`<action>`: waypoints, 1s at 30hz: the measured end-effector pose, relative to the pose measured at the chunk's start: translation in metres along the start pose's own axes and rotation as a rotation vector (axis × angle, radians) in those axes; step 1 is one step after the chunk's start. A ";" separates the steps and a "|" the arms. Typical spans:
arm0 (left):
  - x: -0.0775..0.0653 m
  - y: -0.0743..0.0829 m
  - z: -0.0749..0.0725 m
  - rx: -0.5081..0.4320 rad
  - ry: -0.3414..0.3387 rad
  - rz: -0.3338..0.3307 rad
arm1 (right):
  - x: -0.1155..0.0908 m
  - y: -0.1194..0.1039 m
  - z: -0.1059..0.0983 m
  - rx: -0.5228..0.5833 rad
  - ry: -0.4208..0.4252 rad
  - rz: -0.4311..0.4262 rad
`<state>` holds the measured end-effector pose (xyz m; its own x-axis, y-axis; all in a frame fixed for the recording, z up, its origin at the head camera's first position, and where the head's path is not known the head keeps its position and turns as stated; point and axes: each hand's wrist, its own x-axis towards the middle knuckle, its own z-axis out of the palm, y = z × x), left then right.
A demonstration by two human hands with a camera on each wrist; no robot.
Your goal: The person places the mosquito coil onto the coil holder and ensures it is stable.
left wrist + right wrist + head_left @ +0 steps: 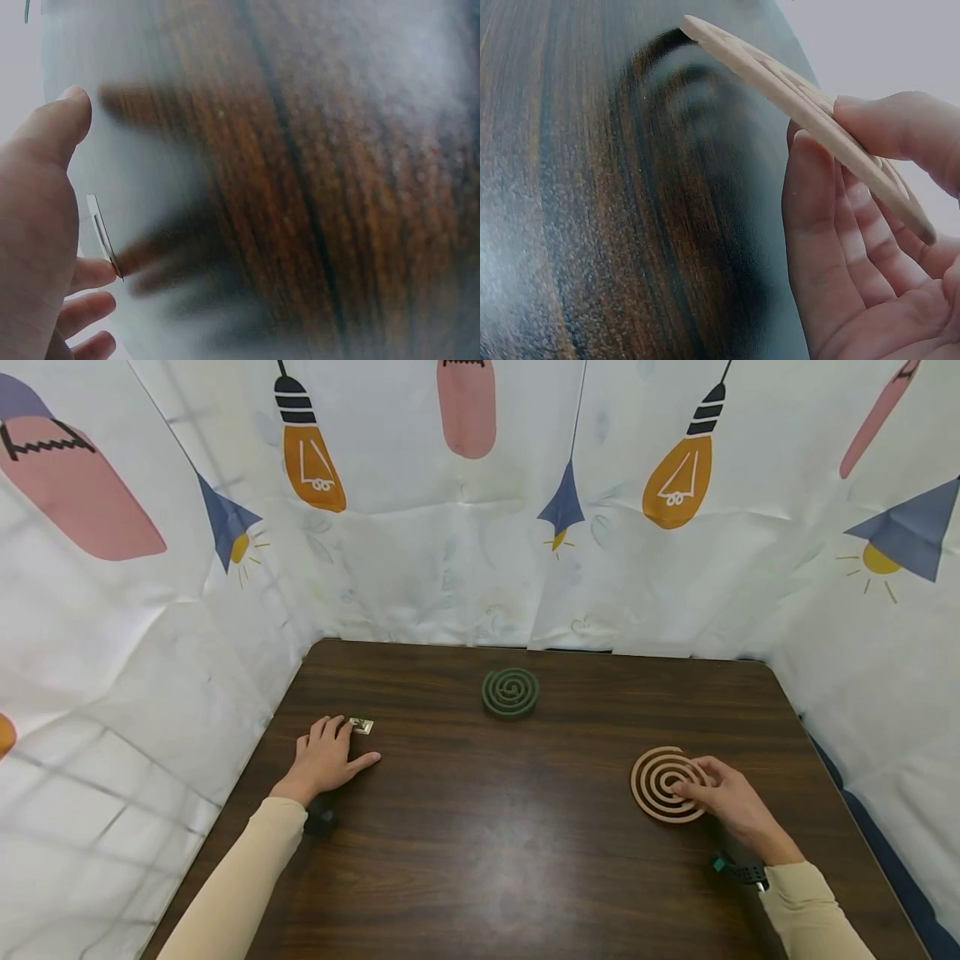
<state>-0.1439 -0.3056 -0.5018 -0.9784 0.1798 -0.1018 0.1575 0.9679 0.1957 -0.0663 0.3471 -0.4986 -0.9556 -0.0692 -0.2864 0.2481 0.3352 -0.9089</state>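
My left hand (324, 763) rests at the left side of the brown table, its fingers spread. Its index fingertip touches one end of a small flat metal piece (362, 726); in the left wrist view this piece (103, 238) appears edge-on, a thin shiny strip. On the right, my right hand (733, 800) pinches a tan mosquito coil (660, 783) between thumb and fingers. The right wrist view has that coil (802, 112) tilted and raised off the tabletop, its reflection below. A dark green mosquito coil (511, 692) lies flat near the table's far edge.
The dark wood-grain table (480, 835) has a glossy top. White printed cloth (457, 585) hangs along its far edge and both sides. A dark band (885, 852) runs beside the right table edge.
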 end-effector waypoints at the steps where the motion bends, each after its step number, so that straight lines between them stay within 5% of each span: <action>1: -0.001 0.000 0.000 -0.001 0.003 0.000 | 0.000 0.000 0.000 0.005 -0.001 -0.001; 30: -0.016 -0.005 0.004 -0.051 0.015 0.051 | 0.005 0.001 0.007 0.079 -0.030 -0.027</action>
<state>-0.1289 -0.3129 -0.5048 -0.9713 0.2253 -0.0763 0.2001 0.9474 0.2499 -0.0698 0.3404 -0.5031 -0.9571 -0.1058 -0.2697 0.2355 0.2576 -0.9371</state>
